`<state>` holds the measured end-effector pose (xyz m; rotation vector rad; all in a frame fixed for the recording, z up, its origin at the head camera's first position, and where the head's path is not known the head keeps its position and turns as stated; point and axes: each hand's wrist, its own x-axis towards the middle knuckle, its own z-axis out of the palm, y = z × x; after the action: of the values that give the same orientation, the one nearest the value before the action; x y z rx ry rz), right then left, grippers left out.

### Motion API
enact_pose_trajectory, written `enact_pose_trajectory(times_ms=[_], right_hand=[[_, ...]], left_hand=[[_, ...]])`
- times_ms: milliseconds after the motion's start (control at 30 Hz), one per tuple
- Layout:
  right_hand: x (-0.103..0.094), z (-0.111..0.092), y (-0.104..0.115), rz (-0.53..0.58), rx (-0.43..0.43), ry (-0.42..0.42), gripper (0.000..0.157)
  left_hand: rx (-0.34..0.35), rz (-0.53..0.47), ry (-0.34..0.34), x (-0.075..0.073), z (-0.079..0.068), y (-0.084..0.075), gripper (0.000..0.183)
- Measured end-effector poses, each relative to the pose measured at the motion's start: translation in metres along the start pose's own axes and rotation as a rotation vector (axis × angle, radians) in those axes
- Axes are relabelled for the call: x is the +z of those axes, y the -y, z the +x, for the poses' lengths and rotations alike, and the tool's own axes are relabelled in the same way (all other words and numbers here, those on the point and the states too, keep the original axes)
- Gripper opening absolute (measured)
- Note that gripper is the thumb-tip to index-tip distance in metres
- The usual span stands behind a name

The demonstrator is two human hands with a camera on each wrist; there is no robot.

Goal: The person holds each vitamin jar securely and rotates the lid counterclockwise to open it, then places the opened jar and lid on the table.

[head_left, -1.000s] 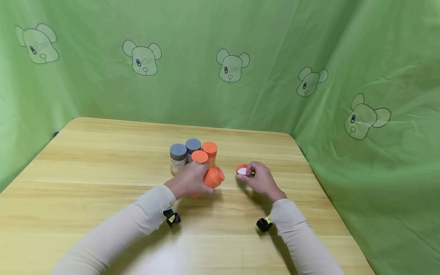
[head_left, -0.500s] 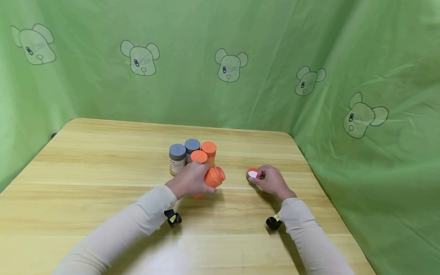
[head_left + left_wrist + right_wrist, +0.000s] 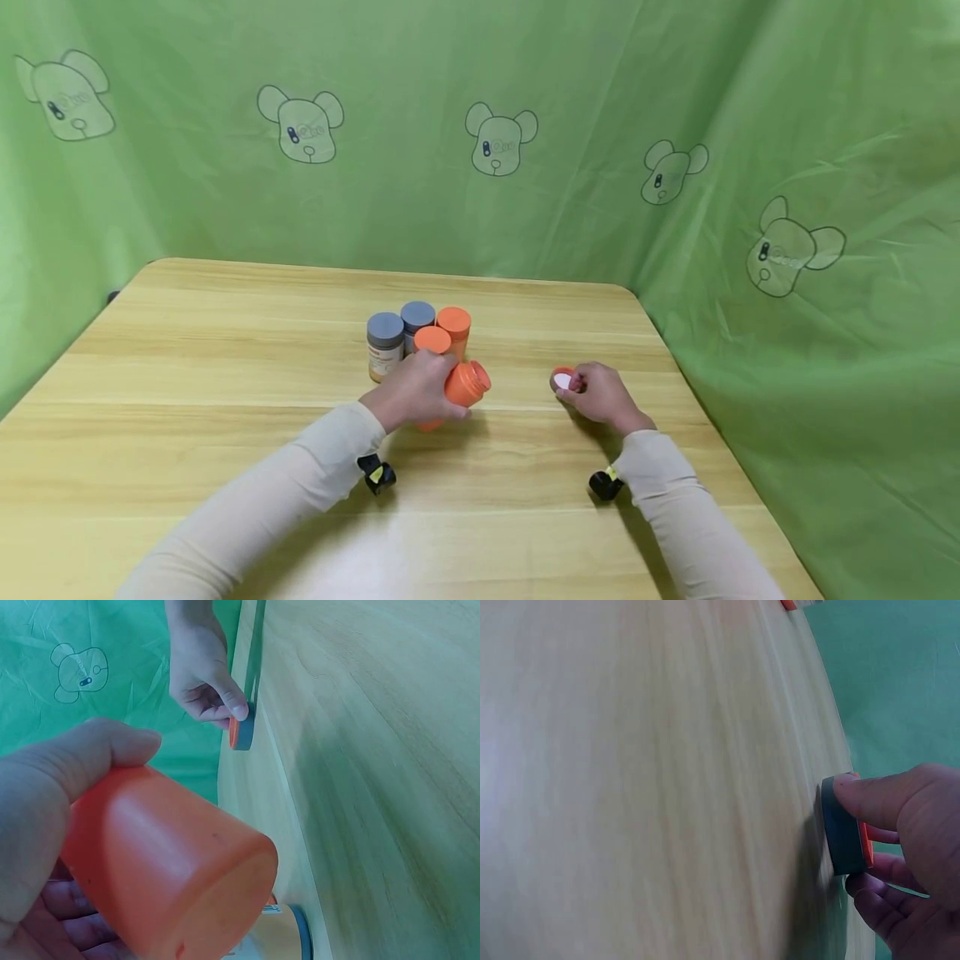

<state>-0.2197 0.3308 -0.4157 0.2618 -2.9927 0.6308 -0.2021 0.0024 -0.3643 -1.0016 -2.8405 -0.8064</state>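
My left hand grips an orange bottle whose uncapped mouth tilts up and to the right. In the left wrist view the thumb lies along the side of the bottle, and its base faces the camera. To the right, my right hand pinches a lid between thumb and fingers. Its white liner faces up inside an orange rim. The right wrist view shows the lid's dark grey outside, close to the table; I cannot tell whether it touches.
Two grey-lidded bottles and two orange-lidded bottles stand grouped just behind my left hand. The wooden table is bordered by a green curtain at the back and right.
My right hand has moved to the right with the lid, away from the bottle. The left hand and its orange bottle have stayed nearly still.
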Motion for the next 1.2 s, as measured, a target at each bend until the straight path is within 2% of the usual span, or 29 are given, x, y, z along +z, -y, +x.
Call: enact_pose_trajectory(times_ms=[300, 567, 733, 967, 1133, 1200], right_hand=[[-0.004, -0.001, -0.018, -0.017, 0.026, 0.007, 0.024], [-0.007, -0.004, -0.025, -0.002, 0.050, 0.009, 0.025], [-0.008, -0.005, -0.026, 0.000, 0.074, 0.013, 0.024], [-0.009, -0.006, -0.026, 0.005, 0.077, 0.007, 0.024], [-0.009, -0.007, -0.026, 0.011, 0.093, 0.017, 0.025], [-0.009, -0.007, -0.026, 0.013, 0.097, 0.017, 0.025]], left_hand=[[0.004, -0.041, -0.034, 0.002, -0.001, 0.001, 0.044], [0.009, -0.045, -0.041, 0.005, 0.000, 0.003, 0.045], [0.004, -0.084, -0.043, 0.005, -0.001, 0.003, 0.053], [-0.045, -0.100, -0.039, 0.003, -0.009, 0.007, 0.061], [-0.069, -0.095, -0.065, 0.002, -0.018, 0.016, 0.062], [-0.060, -0.137, -0.088, 0.001, -0.022, 0.022, 0.063]])
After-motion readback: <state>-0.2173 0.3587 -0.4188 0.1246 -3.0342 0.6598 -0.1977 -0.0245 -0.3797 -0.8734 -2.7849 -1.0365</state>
